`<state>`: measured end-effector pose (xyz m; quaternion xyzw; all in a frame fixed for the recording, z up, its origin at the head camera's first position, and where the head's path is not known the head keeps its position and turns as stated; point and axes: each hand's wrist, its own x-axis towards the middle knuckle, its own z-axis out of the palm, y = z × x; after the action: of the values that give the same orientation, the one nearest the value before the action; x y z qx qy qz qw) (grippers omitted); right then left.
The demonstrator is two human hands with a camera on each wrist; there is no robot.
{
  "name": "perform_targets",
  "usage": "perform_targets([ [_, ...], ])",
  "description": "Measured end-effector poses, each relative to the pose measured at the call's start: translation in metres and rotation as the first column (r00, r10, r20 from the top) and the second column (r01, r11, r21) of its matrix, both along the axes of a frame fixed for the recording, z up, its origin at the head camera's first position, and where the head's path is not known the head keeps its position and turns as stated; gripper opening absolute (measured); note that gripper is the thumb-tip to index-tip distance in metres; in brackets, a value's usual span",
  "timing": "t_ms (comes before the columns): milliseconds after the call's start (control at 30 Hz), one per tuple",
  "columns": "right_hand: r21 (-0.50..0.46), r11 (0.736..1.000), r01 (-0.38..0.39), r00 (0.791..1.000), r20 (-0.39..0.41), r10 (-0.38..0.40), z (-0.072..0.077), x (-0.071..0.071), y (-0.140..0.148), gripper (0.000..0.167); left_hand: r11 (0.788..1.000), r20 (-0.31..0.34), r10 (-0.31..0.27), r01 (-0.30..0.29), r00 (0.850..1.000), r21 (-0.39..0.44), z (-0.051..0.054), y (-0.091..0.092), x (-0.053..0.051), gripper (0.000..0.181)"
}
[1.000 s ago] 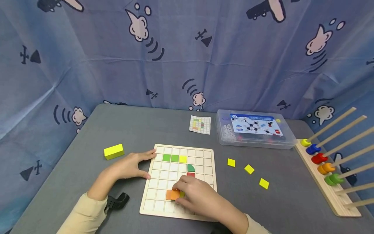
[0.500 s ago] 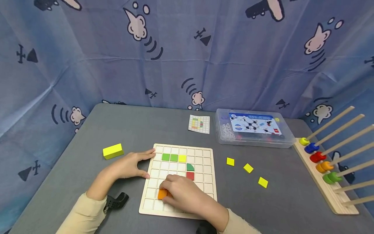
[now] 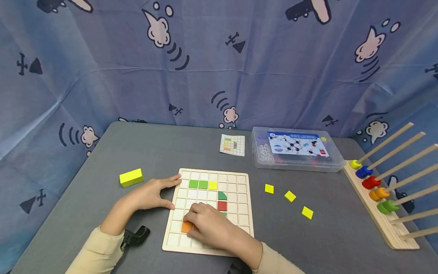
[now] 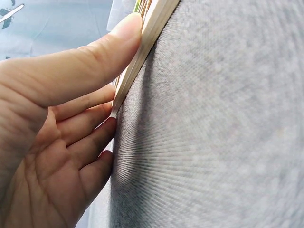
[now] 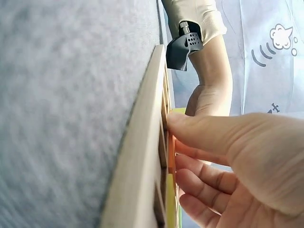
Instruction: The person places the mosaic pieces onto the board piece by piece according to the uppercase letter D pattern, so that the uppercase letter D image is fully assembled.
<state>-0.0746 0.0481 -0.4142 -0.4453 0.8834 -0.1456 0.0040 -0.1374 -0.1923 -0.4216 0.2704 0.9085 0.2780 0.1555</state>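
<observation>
In the head view my left hand (image 3: 150, 196) lies at the left edge of a wooden grid board (image 3: 173, 239). Its thumb and fingers touch the rim, and the left wrist view shows them fairly straight. My right hand (image 3: 215, 229) pinches an orange square tile (image 3: 186, 227) at the board's lower left. Beside it another orange piece is mostly hidden under the fingers. Higher on the board sit two green tiles (image 3: 203, 184), a yellow tile (image 3: 212, 185), a green quarter-round tile (image 3: 222, 195) and a red tile (image 3: 222, 206). A yellow tile (image 5: 170, 199) shows near the fingers.
Three loose yellow tiles (image 3: 290, 196) lie right of the board. Behind it are a pattern card (image 3: 232, 145) and a clear plastic case (image 3: 297, 148). A yellow block (image 3: 131, 177) is at left, a wooden peg rack (image 3: 386, 220) with coloured beads at right.
My right hand has moved left across the board with the orange tile, mostly in the first half second. The red tile is uncovered. My left hand has stayed at the board's edge.
</observation>
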Motion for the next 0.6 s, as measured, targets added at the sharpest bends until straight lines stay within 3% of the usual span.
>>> perform_targets([
  [300, 0.004, 1.000, 0.028, 0.994, 0.102, -0.028, 0.020, -0.003, 0.014, 0.038, 1.000, 0.004, -0.002, 0.002, 1.000, 0.003, 0.001, 0.001, 0.001, 0.083],
  [600, -0.009, 0.982, 0.189, 0.955, 0.235, -0.182, 0.046, -0.028, 0.060, 0.047, 1.000, 0.020, -0.007, 0.007, 1.000, 0.006, 0.002, 0.001, 0.000, 0.084],
])
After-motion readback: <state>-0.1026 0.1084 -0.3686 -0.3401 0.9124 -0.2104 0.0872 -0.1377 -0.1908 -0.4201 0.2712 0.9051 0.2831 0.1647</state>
